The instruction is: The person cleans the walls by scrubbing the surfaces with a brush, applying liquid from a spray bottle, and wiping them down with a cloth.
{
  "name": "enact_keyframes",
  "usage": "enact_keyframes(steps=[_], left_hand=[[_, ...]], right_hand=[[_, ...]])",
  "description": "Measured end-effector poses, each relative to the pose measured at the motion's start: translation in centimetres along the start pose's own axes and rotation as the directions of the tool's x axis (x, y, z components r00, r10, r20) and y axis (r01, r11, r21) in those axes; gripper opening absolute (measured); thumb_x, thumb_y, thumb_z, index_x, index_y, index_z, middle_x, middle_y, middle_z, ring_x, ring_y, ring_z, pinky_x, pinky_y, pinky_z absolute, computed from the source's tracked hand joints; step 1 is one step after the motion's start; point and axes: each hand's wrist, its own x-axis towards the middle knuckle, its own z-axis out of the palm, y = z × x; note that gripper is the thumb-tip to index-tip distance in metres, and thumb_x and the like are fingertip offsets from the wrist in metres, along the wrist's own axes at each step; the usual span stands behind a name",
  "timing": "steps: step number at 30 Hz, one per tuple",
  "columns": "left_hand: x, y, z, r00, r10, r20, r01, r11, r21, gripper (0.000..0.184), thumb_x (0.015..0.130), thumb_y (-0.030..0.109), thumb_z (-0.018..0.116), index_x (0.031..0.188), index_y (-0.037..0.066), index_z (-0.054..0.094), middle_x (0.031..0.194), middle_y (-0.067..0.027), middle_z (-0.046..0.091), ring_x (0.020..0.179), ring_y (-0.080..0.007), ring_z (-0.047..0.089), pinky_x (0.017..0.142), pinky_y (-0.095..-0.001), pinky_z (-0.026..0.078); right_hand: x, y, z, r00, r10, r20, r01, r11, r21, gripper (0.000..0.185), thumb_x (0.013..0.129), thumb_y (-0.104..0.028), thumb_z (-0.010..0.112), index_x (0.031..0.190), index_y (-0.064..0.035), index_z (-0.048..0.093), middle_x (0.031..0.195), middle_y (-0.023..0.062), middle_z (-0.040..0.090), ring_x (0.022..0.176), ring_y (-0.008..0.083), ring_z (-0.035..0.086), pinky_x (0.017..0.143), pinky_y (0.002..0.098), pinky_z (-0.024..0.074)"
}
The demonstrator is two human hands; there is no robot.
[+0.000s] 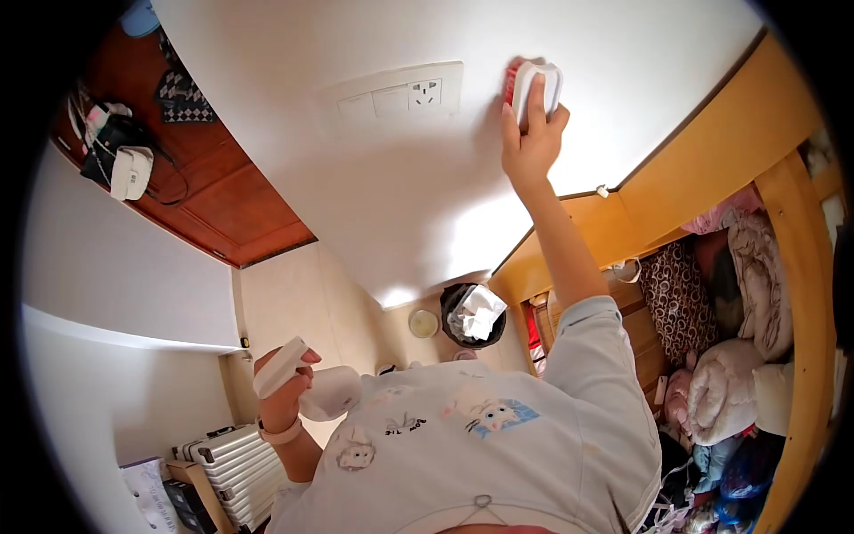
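Note:
My right hand [534, 147] is raised at the upper right of the view, its fingers wrapped over a white-backed brush [550, 87] with red bristles. The red side faces the white wall [356, 187], just right of a switch and socket panel [400, 93]. Low on the left, my left hand [286, 383] grips a white object [281, 367] with a long top part and a rounded body beside my shirt. What this object is cannot be made out. A band circles my left wrist.
A black-lined bin [455, 336] with white paper stands on the floor by the wall. Bags [132, 173] hang on the red-brown door [233, 233] at left. A white ribbed suitcase [233, 470] is lower left. The wooden bed frame [790, 249] with bedding stands right.

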Motion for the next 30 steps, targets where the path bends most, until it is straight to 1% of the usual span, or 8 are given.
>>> enact_keyframes(steps=[6, 8, 12, 18, 22, 23, 29, 30], left_hand=[[0.1, 0.0, 0.5, 1.000, -0.017, 0.017, 0.016, 0.999, 0.036, 0.028, 0.056, 0.000, 0.052, 0.082, -0.005, 0.061, 0.079, -0.0148, 0.061, 0.056, -0.0118, 0.049, 0.051, -0.0223, 0.040], [-0.1, 0.0, 0.2, 1.000, -0.027, 0.006, 0.027, 1.000, -0.009, 0.028, 0.056, 0.000, 0.052, 0.081, -0.005, 0.060, 0.079, -0.0147, 0.061, 0.056, -0.0118, 0.049, 0.051, -0.0222, 0.040], [0.0, 0.3, 0.2, 1.000, -0.025, 0.009, 0.025, 1.000, -0.018, 0.027, 0.056, 0.001, 0.051, 0.081, -0.005, 0.060, 0.079, -0.0144, 0.061, 0.056, -0.0118, 0.048, 0.051, -0.0222, 0.040], [-0.3, 0.4, 0.2, 0.997, -0.001, -0.077, 0.006, 0.998, 0.070, 0.027, 0.056, 0.000, 0.050, 0.080, -0.004, 0.060, 0.078, -0.0136, 0.061, 0.055, -0.0114, 0.048, 0.050, -0.0221, 0.040], [-1.2, -0.2, 0.0, 0.989, -0.040, -0.140, 0.038, 0.999, -0.019, 0.024, 0.056, 0.001, 0.050, 0.077, -0.004, 0.060, 0.076, -0.0123, 0.061, 0.055, -0.0113, 0.048, 0.050, -0.0221, 0.038], [-1.0, 0.0, 0.2, 0.990, -0.038, -0.136, 0.037, 0.999, -0.007, 0.024, 0.056, 0.001, 0.050, 0.076, -0.004, 0.060, 0.076, -0.0123, 0.060, 0.055, -0.0114, 0.048, 0.050, -0.0221, 0.038], [-1.2, 0.0, -0.1, 0.989, -0.022, -0.147, 0.026, 0.999, 0.024, 0.023, 0.057, 0.001, 0.049, 0.077, -0.004, 0.059, 0.076, -0.0126, 0.060, 0.055, -0.0116, 0.047, 0.050, -0.0220, 0.038], [-1.4, 0.0, -0.4, 0.989, -0.021, -0.144, 0.024, 1.000, 0.018, 0.024, 0.057, 0.001, 0.048, 0.077, -0.004, 0.059, 0.076, -0.0130, 0.060, 0.054, -0.0117, 0.047, 0.049, -0.0219, 0.038]], right_hand=[[-7.4, 3.4, 2.4, 0.894, -0.425, 0.144, 0.438, 0.896, -0.073, 0.055, 0.071, -0.019, 0.066, 0.123, -0.0123, 0.051, 0.089, 0.0245, 0.050, 0.064, 0.0282, 0.050, 0.053, 0.0355, 0.0436], [-4.5, 2.4, 0.5, 0.911, -0.344, 0.226, 0.382, 0.912, -0.152, 0.056, 0.068, -0.017, 0.066, 0.123, -0.0154, 0.052, 0.095, 0.0230, 0.052, 0.062, 0.0269, 0.050, 0.053, 0.0360, 0.0433], [-3.6, 1.9, 2.8, 0.996, -0.079, -0.042, 0.077, 0.996, -0.049, 0.057, 0.071, -0.019, 0.065, 0.126, -0.0150, 0.048, 0.089, 0.0215, 0.046, 0.058, 0.0250, 0.046, 0.051, 0.0346, 0.0410], [-5.4, 3.5, 1.5, 0.873, -0.444, 0.201, 0.471, 0.875, -0.113, 0.054, 0.070, -0.019, 0.066, 0.122, -0.0139, 0.052, 0.094, 0.0240, 0.050, 0.060, 0.0263, 0.048, 0.053, 0.0351, 0.0422], [-4.4, 2.2, 2.9, 0.991, -0.133, 0.028, 0.135, 0.983, -0.123, 0.051, 0.074, -0.022, 0.067, 0.122, -0.0111, 0.051, 0.088, 0.0218, 0.049, 0.059, 0.0281, 0.047, 0.051, 0.0351, 0.0411], [-6.4, 2.3, 4.2, 0.959, -0.282, -0.015, 0.277, 0.948, -0.159, 0.054, 0.072, -0.019, 0.067, 0.123, -0.0118, 0.050, 0.089, 0.0222, 0.049, 0.060, 0.0280, 0.048, 0.051, 0.0352, 0.0417], [-5.5, 1.4, 1.0, 0.875, -0.452, 0.176, 0.476, 0.869, -0.135, 0.056, 0.069, -0.017, 0.067, 0.123, -0.0125, 0.051, 0.089, 0.0205, 0.051, 0.060, 0.0271, 0.047, 0.053, 0.0347, 0.0427], [-4.6, 1.8, 0.4, 0.932, -0.267, 0.245, 0.317, 0.929, -0.192, 0.058, 0.066, -0.014, 0.066, 0.122, -0.0179, 0.052, 0.100, 0.0218, 0.053, 0.063, 0.0271, 0.049, 0.054, 0.0359, 0.0429]])
